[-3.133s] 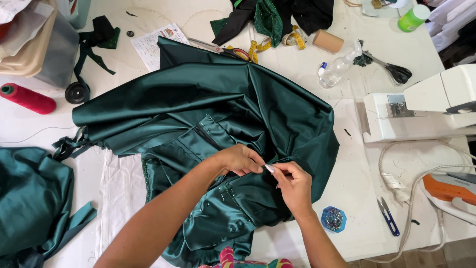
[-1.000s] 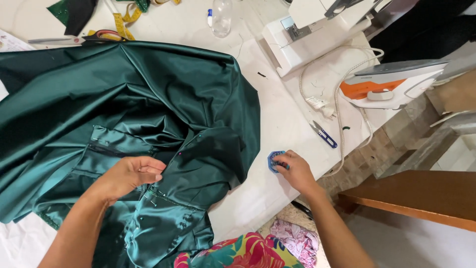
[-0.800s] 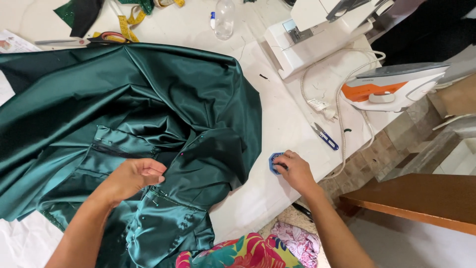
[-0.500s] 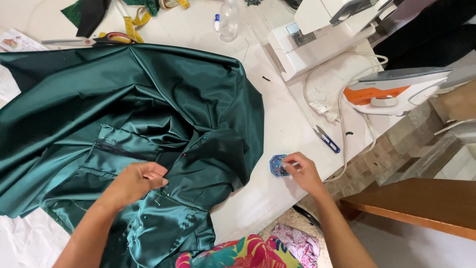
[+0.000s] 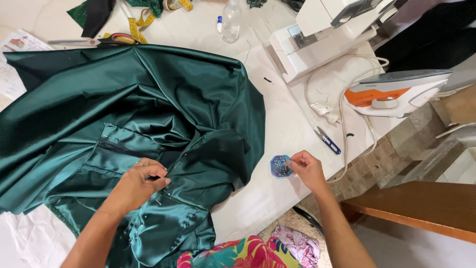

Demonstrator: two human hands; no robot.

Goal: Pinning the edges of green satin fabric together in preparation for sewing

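Note:
A dark green satin garment (image 5: 134,114) lies spread over the white table (image 5: 277,149). My left hand (image 5: 136,184) pinches a fold of the satin near its lower middle, where a few pins stick in the fabric. My right hand (image 5: 307,168) reaches to the right of the cloth, fingertips at a small blue hexagonal pin holder (image 5: 280,166) lying on the table. Whether a pin is between those fingers cannot be made out.
A white sewing machine (image 5: 322,34) stands at the back right, with an orange and white iron (image 5: 396,92) and its cord beside it. Small blue thread snips (image 5: 327,140), a clear bottle (image 5: 231,22), a yellow tape measure (image 5: 144,20) and a wooden bench (image 5: 421,208) lie around.
My right hand left the pinned seam and moved right to the blue pin holder at the table's edge. The view swung right. My left hand stayed gripping the satin.

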